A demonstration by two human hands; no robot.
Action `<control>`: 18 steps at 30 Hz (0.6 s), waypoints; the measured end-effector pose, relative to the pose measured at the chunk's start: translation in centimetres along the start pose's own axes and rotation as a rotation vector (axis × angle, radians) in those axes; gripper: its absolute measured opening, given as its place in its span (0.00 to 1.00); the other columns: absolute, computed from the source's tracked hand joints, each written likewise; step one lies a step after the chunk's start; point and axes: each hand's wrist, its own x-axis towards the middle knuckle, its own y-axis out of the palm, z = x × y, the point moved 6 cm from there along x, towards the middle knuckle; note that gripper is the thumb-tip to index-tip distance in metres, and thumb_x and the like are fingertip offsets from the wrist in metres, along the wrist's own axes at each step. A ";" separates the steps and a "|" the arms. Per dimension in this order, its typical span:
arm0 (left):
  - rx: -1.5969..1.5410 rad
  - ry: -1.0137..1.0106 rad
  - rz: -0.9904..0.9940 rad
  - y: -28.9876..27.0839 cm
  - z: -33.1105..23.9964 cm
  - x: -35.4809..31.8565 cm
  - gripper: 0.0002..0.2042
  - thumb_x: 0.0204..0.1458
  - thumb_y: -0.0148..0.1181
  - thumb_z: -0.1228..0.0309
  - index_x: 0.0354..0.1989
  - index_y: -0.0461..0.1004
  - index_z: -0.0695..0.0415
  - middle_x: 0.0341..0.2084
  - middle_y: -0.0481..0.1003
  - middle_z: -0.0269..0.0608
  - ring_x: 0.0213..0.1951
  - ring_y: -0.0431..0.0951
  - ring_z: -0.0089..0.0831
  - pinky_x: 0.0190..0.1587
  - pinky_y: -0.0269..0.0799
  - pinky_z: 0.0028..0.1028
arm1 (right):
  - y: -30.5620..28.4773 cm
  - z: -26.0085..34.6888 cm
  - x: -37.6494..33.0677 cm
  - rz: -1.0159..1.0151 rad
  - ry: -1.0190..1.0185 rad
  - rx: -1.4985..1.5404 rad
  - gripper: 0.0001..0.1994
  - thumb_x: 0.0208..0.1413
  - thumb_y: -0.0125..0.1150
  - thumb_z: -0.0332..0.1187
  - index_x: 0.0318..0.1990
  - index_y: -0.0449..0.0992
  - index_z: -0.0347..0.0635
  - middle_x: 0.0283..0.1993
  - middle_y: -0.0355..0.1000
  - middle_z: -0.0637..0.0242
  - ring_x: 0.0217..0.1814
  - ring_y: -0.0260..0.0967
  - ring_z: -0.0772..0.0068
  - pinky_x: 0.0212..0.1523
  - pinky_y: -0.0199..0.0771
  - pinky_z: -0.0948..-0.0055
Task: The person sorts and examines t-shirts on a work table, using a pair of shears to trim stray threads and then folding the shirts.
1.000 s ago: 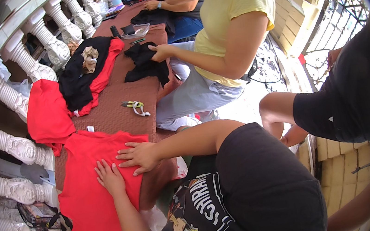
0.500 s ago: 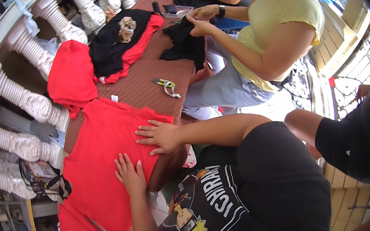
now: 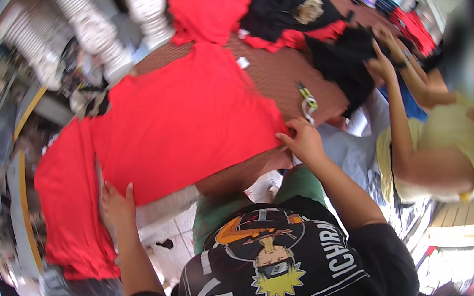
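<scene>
Your right hand [image 3: 306,142] meets the near right corner of a red garment [image 3: 186,125], thumb and fingers at its edge; your left hand [image 3: 119,208] is at the near left corner, thumb apart from the fingers. Whether either pinches the cloth cannot be told. The garment lies spread across a brown-covered table [image 3: 284,76] before you. To level it well, you would likely do best to ease both corners apart evenly, near edge straight, fabric unstretched. Snips [image 3: 310,101] rest just beyond your right hand, better kept off the cloth. Farther out, black clothing [image 3: 282,13] lies bunched, a co-worker [image 3: 435,152] in yellow handles black cloth [image 3: 349,64] at your right, and white balusters [image 3: 146,10] line the far side.
</scene>
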 end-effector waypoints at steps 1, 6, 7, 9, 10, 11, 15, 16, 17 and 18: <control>0.063 -0.045 0.024 -0.7 -0.5 -0.1 0.38 0.48 0.52 0.43 0.61 0.58 0.59 0.59 0.60 0.51 0.57 0.62 0.50 0.54 0.63 0.45 | 0.1 -0.3 0.1 -0.040 -0.052 0.011 0.17 0.43 0.66 0.41 0.36 0.75 0.38 0.36 0.71 0.57 0.40 0.69 0.55 0.40 0.69 0.64; -0.270 -0.185 -0.088 -1.7 2.0 -0.2 0.25 0.48 0.59 0.54 0.50 0.68 0.61 0.45 0.71 0.52 0.46 0.72 0.47 0.47 0.68 0.41 | 0.2 -1.8 0.5 -0.021 -0.021 0.151 0.13 0.46 0.65 0.37 0.32 0.75 0.36 0.25 0.72 0.60 0.25 0.69 0.64 0.29 0.68 0.68; -0.404 -0.177 -0.163 -1.6 3.0 -0.5 0.23 0.48 0.60 0.56 0.47 0.70 0.61 0.41 0.73 0.52 0.43 0.74 0.46 0.45 0.69 0.39 | 0.2 -2.3 0.5 -0.004 -0.034 0.265 0.11 0.48 0.64 0.36 0.31 0.74 0.36 0.24 0.72 0.61 0.22 0.68 0.69 0.25 0.66 0.71; -0.593 -0.185 -0.274 -2.3 4.7 -1.4 0.19 0.48 0.60 0.59 0.42 0.72 0.62 0.34 0.76 0.53 0.37 0.77 0.45 0.41 0.70 0.37 | 0.2 -3.8 0.7 0.045 0.018 0.464 0.10 0.51 0.62 0.35 0.30 0.73 0.36 0.21 0.72 0.65 0.19 0.66 0.78 0.20 0.63 0.77; -0.652 -0.212 -0.308 -2.6 5.2 -2.1 0.18 0.48 0.60 0.60 0.40 0.73 0.63 0.31 0.76 0.54 0.35 0.77 0.45 0.40 0.70 0.36 | 0.4 -4.3 0.7 0.081 0.074 0.545 0.09 0.53 0.61 0.35 0.29 0.73 0.37 0.21 0.72 0.67 0.18 0.66 0.81 0.17 0.61 0.80; -0.711 -0.229 -0.342 -3.0 5.3 -2.8 0.17 0.48 0.60 0.60 0.38 0.74 0.63 0.29 0.76 0.54 0.32 0.77 0.45 0.38 0.70 0.35 | 0.5 -4.3 0.5 0.119 0.117 0.650 0.09 0.54 0.60 0.34 0.30 0.72 0.38 0.22 0.72 0.67 0.19 0.69 0.81 0.15 0.59 0.84; -0.877 -0.348 -0.215 1.2 8.2 -4.9 0.17 0.46 0.62 0.59 0.32 0.77 0.63 0.25 0.77 0.50 0.31 0.78 0.41 0.37 0.71 0.34 | 1.7 -3.8 0.0 0.356 0.342 0.895 0.13 0.55 0.58 0.40 0.38 0.71 0.38 0.28 0.75 0.64 0.23 0.74 0.74 0.16 0.62 0.85; -0.798 -0.342 -0.161 1.6 8.3 -5.0 0.18 0.46 0.62 0.58 0.34 0.77 0.63 0.25 0.77 0.49 0.30 0.78 0.38 0.35 0.71 0.33 | 1.3 -2.8 0.0 0.411 0.349 0.898 0.14 0.55 0.58 0.41 0.38 0.72 0.38 0.29 0.75 0.64 0.23 0.74 0.74 0.16 0.63 0.85; -0.718 -0.337 -0.107 1.2 7.5 -5.1 0.19 0.46 0.62 0.56 0.36 0.77 0.62 0.25 0.77 0.48 0.29 0.79 0.35 0.33 0.71 0.32 | 1.1 -1.8 -0.2 0.467 0.357 0.901 0.14 0.55 0.58 0.41 0.39 0.72 0.38 0.29 0.75 0.64 0.23 0.74 0.74 0.16 0.63 0.85; -0.853 -0.360 0.034 1.6 6.2 -5.1 0.18 0.47 0.62 0.57 0.34 0.77 0.62 0.23 0.77 0.45 0.26 0.77 0.32 0.29 0.71 0.30 | 1.5 -1.0 -0.2 0.525 0.365 0.902 0.15 0.55 0.59 0.42 0.40 0.72 0.39 0.30 0.76 0.64 0.22 0.74 0.74 0.16 0.64 0.85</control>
